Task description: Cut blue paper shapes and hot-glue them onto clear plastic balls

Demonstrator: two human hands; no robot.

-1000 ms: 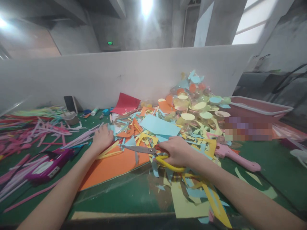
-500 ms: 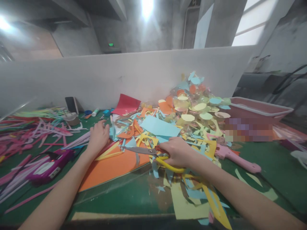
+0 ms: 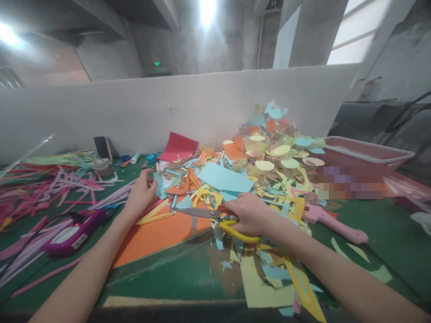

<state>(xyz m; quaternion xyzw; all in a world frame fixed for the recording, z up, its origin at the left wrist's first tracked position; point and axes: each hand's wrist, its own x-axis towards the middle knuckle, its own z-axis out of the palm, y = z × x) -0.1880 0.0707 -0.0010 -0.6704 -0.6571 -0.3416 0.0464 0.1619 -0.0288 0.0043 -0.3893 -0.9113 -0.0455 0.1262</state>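
My right hand (image 3: pixel 248 213) grips a pair of scissors (image 3: pixel 198 212) with red and yellow handles. Its dark blades point left over an orange sheet (image 3: pixel 164 237) and look nearly closed. On the left side, my left hand (image 3: pixel 142 192) hovers by the edge of the paper pile, fingers curved and thumb apart. A light blue paper piece (image 3: pixel 160 185) lies right beside its fingertips; whether they touch is unclear. A larger light blue sheet (image 3: pixel 225 177) rests on the mixed scraps between the hands. Yellow paper strips (image 3: pixel 299 278) lie below my right forearm.
Bundled pink and lilac strips (image 3: pixel 67 188) and a purple device (image 3: pixel 74 231) are at left. Behind stand a phone (image 3: pixel 103 148) and red paper (image 3: pixel 178 147). At right are a heap of clear cups with paper discs (image 3: pixel 264 165), a pink glue gun (image 3: pixel 336 225) and a pink basin (image 3: pixel 370 152).
My left hand has shifted slightly right, its thumb and fingers now more visibly parted beside the light blue piece. My right hand and the scissors stay in place.
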